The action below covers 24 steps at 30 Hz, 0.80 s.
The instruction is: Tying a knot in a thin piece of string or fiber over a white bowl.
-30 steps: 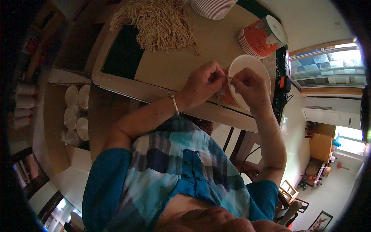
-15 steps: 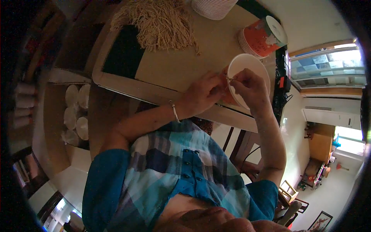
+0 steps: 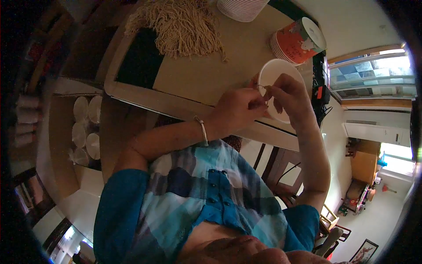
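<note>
A white-lined paper tub [image 3: 273, 69] with an orange-red outside lies tilted at the table's near right edge, its mouth facing me. My left hand [image 3: 238, 110] is closed at the left part of its rim, fingers bent together. My right hand [image 3: 291, 99] reaches across the tub's mouth, thumb and fingers pinched on a thin tan cord [image 3: 262, 87] at the rim. The cord runs between both hands' fingertips, and the left fingers seem to grip it too. Part of the tub is hidden behind the hands.
A heap of tan cords [image 3: 184, 33] lies at the far left of the table [image 3: 193, 81]. White stacked tubs [image 3: 242, 9] stand at the far edge, and a stack of orange-red paper tubs [image 3: 292, 44] at the far right. Left of the table, an open carton [image 3: 66, 132] holds several white round things.
My right hand has turned and moved down slightly, nearer the left fingers. My left hand has shifted a little right and its wrist has rolled. The cord between them shows differently.
</note>
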Tool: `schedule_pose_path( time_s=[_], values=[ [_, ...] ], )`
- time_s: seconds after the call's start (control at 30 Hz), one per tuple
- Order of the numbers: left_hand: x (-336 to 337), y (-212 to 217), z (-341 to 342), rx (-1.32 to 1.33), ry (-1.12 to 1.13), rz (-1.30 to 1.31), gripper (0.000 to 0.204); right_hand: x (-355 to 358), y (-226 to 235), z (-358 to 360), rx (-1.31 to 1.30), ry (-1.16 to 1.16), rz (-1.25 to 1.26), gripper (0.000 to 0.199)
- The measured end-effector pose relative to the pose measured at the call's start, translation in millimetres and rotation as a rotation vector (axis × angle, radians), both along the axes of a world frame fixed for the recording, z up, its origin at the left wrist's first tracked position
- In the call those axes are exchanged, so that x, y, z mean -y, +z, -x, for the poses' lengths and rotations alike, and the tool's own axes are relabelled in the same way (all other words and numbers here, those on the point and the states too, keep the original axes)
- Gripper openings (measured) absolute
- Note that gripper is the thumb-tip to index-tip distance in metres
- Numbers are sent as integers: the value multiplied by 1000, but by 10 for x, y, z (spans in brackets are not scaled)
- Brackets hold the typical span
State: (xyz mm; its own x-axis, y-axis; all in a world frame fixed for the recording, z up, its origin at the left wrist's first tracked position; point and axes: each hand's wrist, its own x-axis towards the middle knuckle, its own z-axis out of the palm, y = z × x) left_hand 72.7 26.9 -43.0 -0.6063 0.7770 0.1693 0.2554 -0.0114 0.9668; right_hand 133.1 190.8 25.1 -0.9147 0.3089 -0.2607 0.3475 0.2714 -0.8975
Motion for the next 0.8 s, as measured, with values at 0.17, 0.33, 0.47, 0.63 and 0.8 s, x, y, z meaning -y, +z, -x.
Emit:
schedule_pose_path(
  time_s=[0.17, 0.33, 0.47, 0.63, 0.8],
  values=[
    [-16, -33, -50, -355, 138, -77, 19, 28, 48, 30, 47, -9, 42, 9],
    [2, -4, -76, -476, 128, 45, 27, -11, 7, 20, 41, -10, 144, 7],
    [-3, -17, -85, -483, 163, 36, 28, -14, 4, 10, 44, -15, 159, 6],
    [-14, -62, -54, -389, 165, -91, 17, -67, -48, -3, 23, 11, 260, 9],
    [53, -60, 91, -388, 161, -42, 14, -93, -101, 5, 28, 11, 294, 9]
  ],
)
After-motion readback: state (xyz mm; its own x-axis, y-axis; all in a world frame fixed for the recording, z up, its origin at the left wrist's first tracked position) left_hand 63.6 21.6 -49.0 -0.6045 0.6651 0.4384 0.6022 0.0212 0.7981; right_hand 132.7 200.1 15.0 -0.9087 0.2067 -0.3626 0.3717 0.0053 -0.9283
